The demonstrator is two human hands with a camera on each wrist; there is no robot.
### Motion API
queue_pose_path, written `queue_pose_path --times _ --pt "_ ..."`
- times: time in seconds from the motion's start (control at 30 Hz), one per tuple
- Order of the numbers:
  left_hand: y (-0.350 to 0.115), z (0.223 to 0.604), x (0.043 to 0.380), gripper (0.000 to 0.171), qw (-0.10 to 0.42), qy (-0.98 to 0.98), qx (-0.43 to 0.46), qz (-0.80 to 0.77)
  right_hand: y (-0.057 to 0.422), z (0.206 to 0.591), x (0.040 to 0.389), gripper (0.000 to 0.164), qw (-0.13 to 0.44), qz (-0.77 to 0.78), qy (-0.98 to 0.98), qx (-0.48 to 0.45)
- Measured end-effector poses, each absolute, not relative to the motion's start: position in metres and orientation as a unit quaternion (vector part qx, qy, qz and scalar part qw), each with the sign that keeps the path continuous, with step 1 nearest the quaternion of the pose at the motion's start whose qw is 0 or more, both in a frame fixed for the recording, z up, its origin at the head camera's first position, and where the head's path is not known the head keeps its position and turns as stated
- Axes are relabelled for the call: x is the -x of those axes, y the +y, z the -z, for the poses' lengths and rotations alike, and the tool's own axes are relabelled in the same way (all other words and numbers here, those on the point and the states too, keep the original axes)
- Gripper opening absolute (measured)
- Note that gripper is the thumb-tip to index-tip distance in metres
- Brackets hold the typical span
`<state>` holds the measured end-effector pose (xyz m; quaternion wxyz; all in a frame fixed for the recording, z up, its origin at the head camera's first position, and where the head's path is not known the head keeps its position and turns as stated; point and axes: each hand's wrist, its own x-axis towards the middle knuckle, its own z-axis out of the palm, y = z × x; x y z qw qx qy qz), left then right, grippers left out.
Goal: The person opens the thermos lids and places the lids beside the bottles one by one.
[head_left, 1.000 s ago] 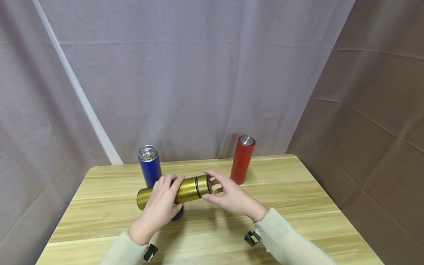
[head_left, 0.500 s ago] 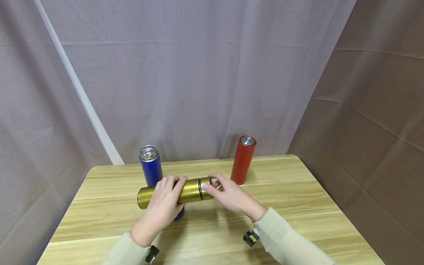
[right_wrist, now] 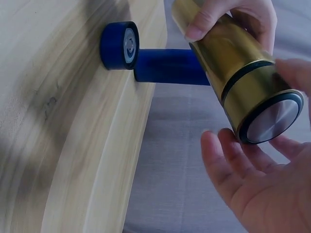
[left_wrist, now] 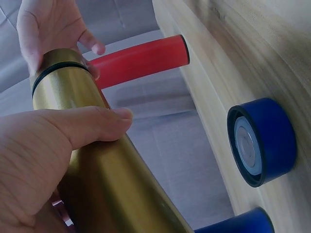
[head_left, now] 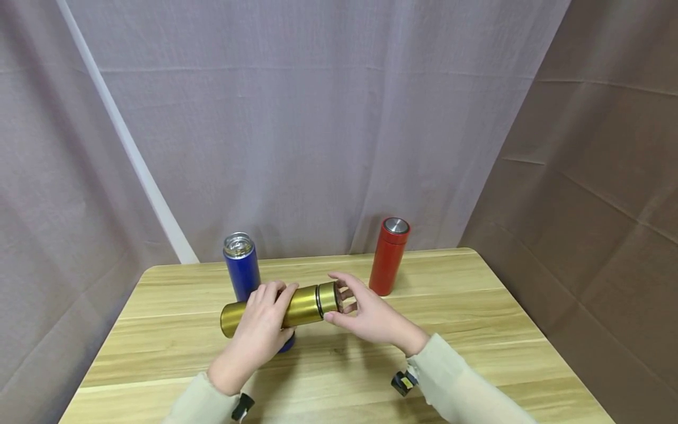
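Half a second ago your right hand (head_left: 365, 312) had its thumb laid over the gold cap (head_left: 329, 297); now that grip is loosened, with the thumb down by the cap's lower edge and the fingers spread around its end. You have them apart rather than clamped (whether a fingertip still brushes the metal, I cannot tell). Your left hand (head_left: 259, 324) has not let go: it stays wrapped around the body of the gold bottle (head_left: 304, 306), which you hold clear of the bench (head_left: 477, 318), nearly level, cap end to the right.

The cap is still on, a dark ring (right_wrist: 248, 73) showing between it and the body, so this looks like a change of grip in the middle of working the cap rather than the end of it. How loose it is, the views do not show.

Around you, the blue bottle (head_left: 243, 274) stands upright without its lid, the blue lid (left_wrist: 279, 141) sits on the bench with its inside facing up, and the red bottle (head_left: 388, 265) stands capped.
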<state>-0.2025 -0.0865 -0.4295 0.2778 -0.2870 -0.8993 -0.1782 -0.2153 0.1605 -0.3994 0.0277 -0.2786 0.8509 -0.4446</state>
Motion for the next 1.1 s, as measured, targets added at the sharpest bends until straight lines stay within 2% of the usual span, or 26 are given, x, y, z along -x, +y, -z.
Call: queue_pose_path --times 0.13,0.4,0.57,0.83,0.97,1.1 --pt "-0.0848 0.4284 0.202 0.082 0.284 -0.896 0.291 0.177 0.1594 0.3972 0.2147 0.071 0.033 0.435 0.865 0.247" --pt "-0.0828 0.4289 0.2019 0.085 0.302 -0.886 0.31 0.167 0.1611 0.3951 0.2147 0.059 0.038 0.4 0.891 0.211" --pt "-0.0825 0.4293 0.2017 0.084 0.304 -0.885 0.31 0.166 0.1614 0.3965 0.2151 0.056 0.049 0.409 0.882 0.227" --pt "-0.0827 0.4302 0.2002 0.087 0.293 -0.89 0.309 0.161 0.1627 0.3989 0.2169 0.06 0.079 0.44 0.855 0.263" --pt "-0.0831 0.4312 0.2001 0.086 0.29 -0.892 0.313 0.152 0.165 0.3971 0.2173 0.06 0.09 0.421 0.859 0.277" --pt "-0.0834 0.4324 0.2 0.083 0.29 -0.893 0.318 0.132 0.1667 0.3935 0.2155 0.06 0.077 0.368 0.882 0.283"
